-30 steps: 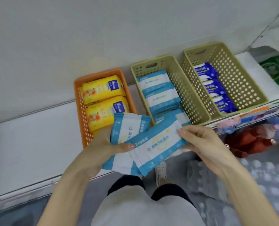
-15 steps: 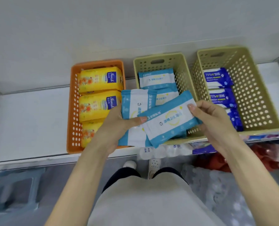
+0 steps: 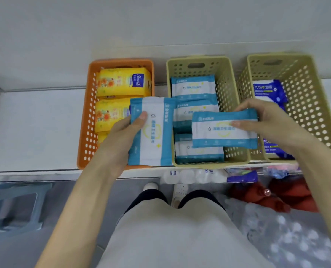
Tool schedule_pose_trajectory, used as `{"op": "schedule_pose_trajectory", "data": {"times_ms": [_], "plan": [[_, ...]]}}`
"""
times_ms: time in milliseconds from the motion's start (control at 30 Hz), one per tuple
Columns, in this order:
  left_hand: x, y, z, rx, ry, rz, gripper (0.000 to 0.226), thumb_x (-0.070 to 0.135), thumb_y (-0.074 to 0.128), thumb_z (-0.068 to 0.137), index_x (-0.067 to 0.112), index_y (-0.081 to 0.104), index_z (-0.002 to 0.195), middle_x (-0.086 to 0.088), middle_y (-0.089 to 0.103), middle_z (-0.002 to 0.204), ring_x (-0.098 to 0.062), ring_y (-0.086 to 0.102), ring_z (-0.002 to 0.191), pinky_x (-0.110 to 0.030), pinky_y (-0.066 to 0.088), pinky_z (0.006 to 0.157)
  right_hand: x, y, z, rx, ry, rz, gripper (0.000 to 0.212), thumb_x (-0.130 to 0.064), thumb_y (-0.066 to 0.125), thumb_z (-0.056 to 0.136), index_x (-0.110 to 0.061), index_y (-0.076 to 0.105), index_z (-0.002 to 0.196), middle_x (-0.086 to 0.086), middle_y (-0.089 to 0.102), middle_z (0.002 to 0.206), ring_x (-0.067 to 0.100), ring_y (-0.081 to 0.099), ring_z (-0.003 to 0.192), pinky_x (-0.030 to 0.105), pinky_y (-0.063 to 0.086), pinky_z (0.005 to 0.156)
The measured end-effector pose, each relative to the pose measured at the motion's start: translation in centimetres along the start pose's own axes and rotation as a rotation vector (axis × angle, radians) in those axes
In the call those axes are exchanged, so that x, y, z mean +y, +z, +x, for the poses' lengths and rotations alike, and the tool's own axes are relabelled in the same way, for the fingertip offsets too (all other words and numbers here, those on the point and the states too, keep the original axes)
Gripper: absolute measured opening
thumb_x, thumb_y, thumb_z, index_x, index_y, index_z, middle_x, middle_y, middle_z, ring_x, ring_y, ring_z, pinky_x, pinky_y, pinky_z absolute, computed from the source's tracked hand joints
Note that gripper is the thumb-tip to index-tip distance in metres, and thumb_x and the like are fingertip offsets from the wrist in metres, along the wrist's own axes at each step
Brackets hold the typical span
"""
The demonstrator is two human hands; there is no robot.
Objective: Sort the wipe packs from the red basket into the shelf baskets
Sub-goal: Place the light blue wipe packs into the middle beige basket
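The fingers [image 3: 246,124] of the right hand [image 3: 274,122] pinch one light blue wipe pack [image 3: 218,132] by its right end, with the thumb on top. The head view is the only view. In it, this pack hangs right over the middle shelf basket [image 3: 197,59], above the front packs there. Its long side runs from left to right, just like the same light blue packs [image 3: 193,88] that lie in that basket. So it looks like it only has to go straight down. The left hand [image 3: 122,140] grips a second light blue pack [image 3: 153,136], with the thumb on its face. That pack is turned the other way, so its long side points away from the person. It sits over the edge between the orange basket [image 3: 83,132] and the middle one. It probably needs a quarter turn and a small move to the right. The right hand is nearer to the drop spot. The orange basket holds yellow packs [image 3: 122,84], and the right basket [image 3: 311,89] holds dark blue packs [image 3: 269,91]. Something red [image 3: 296,192] lies under the shelf, too blurry to tell if it is the red basket.
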State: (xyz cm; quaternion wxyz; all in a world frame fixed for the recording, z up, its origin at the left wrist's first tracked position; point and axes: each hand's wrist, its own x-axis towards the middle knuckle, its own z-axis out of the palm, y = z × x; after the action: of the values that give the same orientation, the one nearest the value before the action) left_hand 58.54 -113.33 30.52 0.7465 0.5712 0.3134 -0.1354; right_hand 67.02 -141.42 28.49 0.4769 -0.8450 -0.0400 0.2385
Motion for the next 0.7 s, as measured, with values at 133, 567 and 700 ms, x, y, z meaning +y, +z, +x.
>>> {"op": "schedule_pose_trajectory", "data": {"times_ms": [133,567,700], "plan": [[-0.1,-1.4,0.1,0.056,0.048,-0.039,0.012,0.027,0.055,0.094,0.026,0.067,0.092,0.011,0.075,0.083,-0.005,0.072,0.077,-0.024,0.059,0.064,0.6,2.3,1.1,-0.074,-0.025,-0.298,0.015,-0.014,0.070,0.084,-0.022,0.059,0.091,-0.002,0.060,0.098,0.018,0.056,0.096,0.032,0.048,0.077],[-0.7,-2.7,1.2,0.083,0.044,-0.039,0.011,0.021,0.057,0.092,0.024,0.066,0.098,0.009,0.075,0.089,-0.007,0.071,0.084,-0.027,0.056,0.074,2.1,7.0,4.0,-0.100,0.027,-0.650,0.027,-0.016,0.073,0.081,-0.010,0.068,0.107,0.007,0.064,0.116,0.022,0.058,0.107,0.030,0.045,0.090],[-0.6,-2.7,1.2,0.063,0.049,-0.041,0.012,0.017,0.058,0.091,0.020,0.065,0.101,0.008,0.076,0.086,-0.007,0.072,0.079,-0.023,0.059,0.068,2.2,7.0,4.2,-0.114,0.016,-0.719,0.028,-0.021,0.073,0.082,-0.011,0.069,0.108,0.007,0.066,0.112,0.020,0.058,0.104,0.027,0.044,0.083]]}}
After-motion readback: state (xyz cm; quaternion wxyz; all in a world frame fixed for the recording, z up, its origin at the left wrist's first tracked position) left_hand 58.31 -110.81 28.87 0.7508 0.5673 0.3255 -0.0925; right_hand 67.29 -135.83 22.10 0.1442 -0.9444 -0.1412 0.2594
